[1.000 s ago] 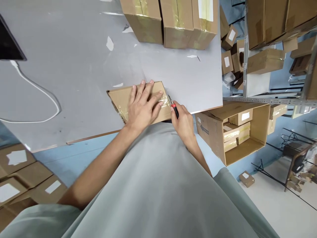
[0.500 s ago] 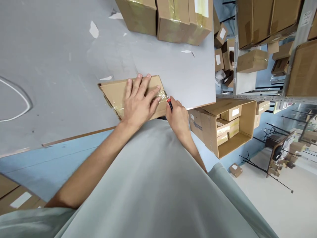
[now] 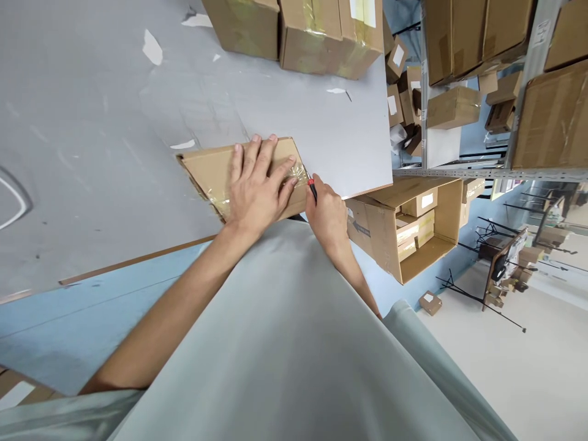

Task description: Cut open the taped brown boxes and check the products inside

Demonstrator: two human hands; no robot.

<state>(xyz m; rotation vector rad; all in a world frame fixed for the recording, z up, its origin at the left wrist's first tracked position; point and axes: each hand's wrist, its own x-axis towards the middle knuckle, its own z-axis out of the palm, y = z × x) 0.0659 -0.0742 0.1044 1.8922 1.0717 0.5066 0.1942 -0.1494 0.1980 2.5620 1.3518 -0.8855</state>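
Note:
A small taped cardboard box (image 3: 209, 168) lies at the near edge of the grey table. Spread across its top, my left hand (image 3: 260, 190) presses it down with the fingers apart. My right hand (image 3: 328, 214) grips a slim utility knife (image 3: 313, 188) with a black and red handle. The knife's thin metal tip meets the right edge of the box, where clear tape (image 3: 299, 173) shines. My fingers cover part of the handle, and how deep the tip goes cannot be seen.
Several taped boxes (image 3: 312, 37) stand at the table's far side. Paper scraps (image 3: 152, 48) and a white cable (image 3: 13, 199) lie on the table (image 3: 114, 135). To the right, a large open carton (image 3: 372, 236) holds smaller boxes, near a loaded shelf (image 3: 425, 92).
The knife has moved slightly down along the box's right edge, with my right hand. My left hand stays on the box. The view has shifted a little.

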